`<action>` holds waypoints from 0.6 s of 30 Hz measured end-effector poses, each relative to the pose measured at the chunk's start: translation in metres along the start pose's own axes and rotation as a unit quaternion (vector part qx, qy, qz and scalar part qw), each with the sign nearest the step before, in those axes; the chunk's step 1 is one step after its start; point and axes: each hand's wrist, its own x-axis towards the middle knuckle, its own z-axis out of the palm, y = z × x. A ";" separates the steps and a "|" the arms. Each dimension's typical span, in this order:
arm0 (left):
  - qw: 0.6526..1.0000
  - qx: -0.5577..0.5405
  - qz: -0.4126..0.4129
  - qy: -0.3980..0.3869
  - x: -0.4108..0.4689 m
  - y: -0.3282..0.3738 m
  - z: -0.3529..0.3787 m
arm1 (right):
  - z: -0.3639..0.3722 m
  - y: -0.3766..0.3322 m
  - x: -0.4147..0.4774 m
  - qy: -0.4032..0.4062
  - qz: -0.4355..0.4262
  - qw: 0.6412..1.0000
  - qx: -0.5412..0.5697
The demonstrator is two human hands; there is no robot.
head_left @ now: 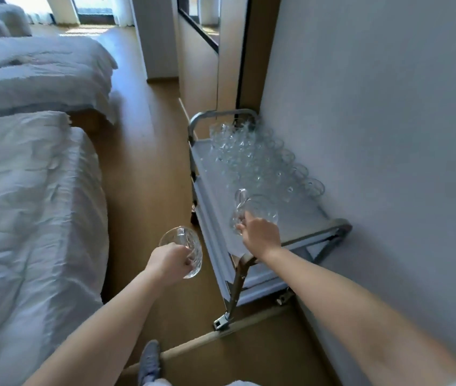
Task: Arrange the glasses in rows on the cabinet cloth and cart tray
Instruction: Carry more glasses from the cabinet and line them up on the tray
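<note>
This looks like a hotel bedroom. Two beds (31,204) with rumpled white linen stand side by side on a wood floor (148,151). A metal service cart (212,232) loaded with glasses (249,157) stands against the wall (374,107).

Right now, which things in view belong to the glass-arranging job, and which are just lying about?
Job: left hand gripping a glass; right hand gripping glassware; rowed glasses; cart tray.
Not part of it: near bed; far bed; shoe.
</note>
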 end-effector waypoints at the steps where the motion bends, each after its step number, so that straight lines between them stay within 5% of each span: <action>1: 1.000 0.008 0.018 -0.003 0.017 0.002 -0.006 | 0.000 0.008 0.003 0.006 0.020 1.000 -0.001; 13: 0.944 0.147 0.284 -0.080 0.177 -0.006 -0.052 | 0.038 0.007 0.092 0.050 0.333 0.938 0.088; 18: 0.916 0.190 0.346 -0.066 0.220 -0.006 -0.065 | 0.058 -0.002 0.108 0.066 0.385 0.916 0.095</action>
